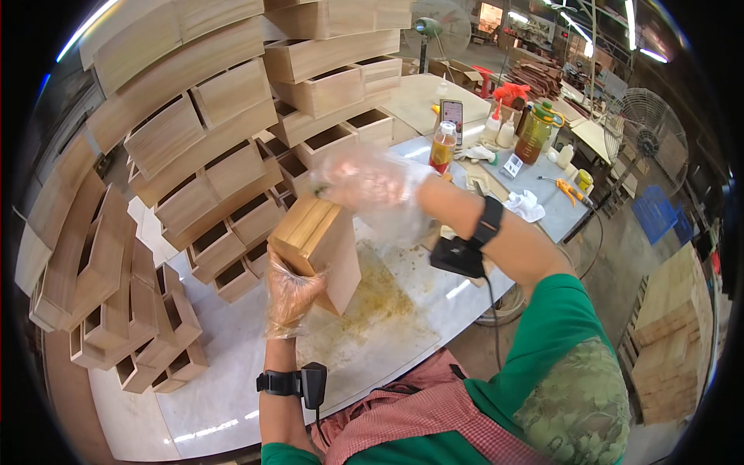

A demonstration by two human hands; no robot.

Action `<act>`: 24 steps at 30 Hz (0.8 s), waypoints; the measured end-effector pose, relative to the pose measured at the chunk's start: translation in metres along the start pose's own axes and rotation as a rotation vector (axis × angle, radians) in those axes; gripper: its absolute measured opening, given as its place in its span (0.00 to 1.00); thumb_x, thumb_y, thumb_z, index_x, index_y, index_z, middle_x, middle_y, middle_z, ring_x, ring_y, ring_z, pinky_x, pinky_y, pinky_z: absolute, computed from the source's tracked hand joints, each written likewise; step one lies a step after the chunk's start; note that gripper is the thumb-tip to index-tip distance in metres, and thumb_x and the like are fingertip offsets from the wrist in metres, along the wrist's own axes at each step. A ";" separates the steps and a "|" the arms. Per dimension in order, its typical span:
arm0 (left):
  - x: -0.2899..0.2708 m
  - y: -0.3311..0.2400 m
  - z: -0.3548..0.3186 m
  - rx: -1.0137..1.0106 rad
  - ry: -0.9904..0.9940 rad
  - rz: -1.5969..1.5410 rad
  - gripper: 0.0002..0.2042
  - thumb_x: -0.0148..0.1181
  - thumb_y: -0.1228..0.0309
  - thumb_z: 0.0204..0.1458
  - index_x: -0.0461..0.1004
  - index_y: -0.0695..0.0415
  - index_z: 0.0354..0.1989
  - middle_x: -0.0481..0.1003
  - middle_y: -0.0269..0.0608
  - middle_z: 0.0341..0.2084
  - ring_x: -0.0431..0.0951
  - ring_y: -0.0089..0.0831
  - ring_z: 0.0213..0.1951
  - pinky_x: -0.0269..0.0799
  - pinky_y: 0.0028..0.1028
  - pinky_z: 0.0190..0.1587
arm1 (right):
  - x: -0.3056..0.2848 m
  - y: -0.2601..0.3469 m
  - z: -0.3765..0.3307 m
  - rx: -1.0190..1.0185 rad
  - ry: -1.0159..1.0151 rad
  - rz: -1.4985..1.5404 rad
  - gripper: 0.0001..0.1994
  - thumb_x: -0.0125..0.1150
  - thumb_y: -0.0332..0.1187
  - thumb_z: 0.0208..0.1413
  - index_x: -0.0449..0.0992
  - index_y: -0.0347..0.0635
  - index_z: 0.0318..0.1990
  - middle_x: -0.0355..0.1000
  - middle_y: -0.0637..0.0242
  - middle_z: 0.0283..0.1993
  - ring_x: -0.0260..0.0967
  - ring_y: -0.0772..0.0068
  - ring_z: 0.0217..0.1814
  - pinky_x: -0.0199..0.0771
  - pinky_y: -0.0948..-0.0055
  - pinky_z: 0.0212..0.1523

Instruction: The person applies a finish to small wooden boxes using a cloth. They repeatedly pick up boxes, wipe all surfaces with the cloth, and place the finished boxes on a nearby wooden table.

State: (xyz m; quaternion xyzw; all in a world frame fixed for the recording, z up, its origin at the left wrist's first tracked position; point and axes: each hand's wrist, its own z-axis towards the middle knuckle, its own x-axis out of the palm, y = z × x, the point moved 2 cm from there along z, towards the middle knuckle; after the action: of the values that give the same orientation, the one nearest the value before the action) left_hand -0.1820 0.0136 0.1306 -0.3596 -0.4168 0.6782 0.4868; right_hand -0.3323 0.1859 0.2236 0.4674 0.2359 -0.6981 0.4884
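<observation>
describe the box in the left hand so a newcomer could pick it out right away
Find the pale tabletop by the tall stacks of wooden boxes. Over it, beside a yellowish-brown stain, the left hand in a clear plastic glove grips a single wooden box. Unlike the stacked ones, it is held, and its upturned face is a deeper golden brown.

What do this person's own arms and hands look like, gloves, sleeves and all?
The left hand and right hand, the latter blurred, wear clear, crinkled plastic gloves. Each wrist has a black strap with a black box and dark cable; the sleeves are green.
</observation>
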 end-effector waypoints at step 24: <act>-0.002 0.004 -0.001 0.029 0.042 -0.087 0.41 0.74 0.71 0.41 0.58 0.57 0.65 0.71 0.45 0.55 0.72 0.34 0.58 0.69 0.35 0.61 | -0.081 0.014 -0.062 -0.265 0.028 -0.525 0.24 0.58 0.25 0.52 0.73 0.47 0.59 0.68 0.63 0.66 0.74 0.66 0.59 0.78 0.71 0.56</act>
State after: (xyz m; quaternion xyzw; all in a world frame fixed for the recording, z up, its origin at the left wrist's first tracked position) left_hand -0.1817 0.0109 0.1269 -0.3480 -0.4119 0.6546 0.5299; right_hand -0.2862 0.2661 0.2687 0.3321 0.4444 -0.7572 0.3447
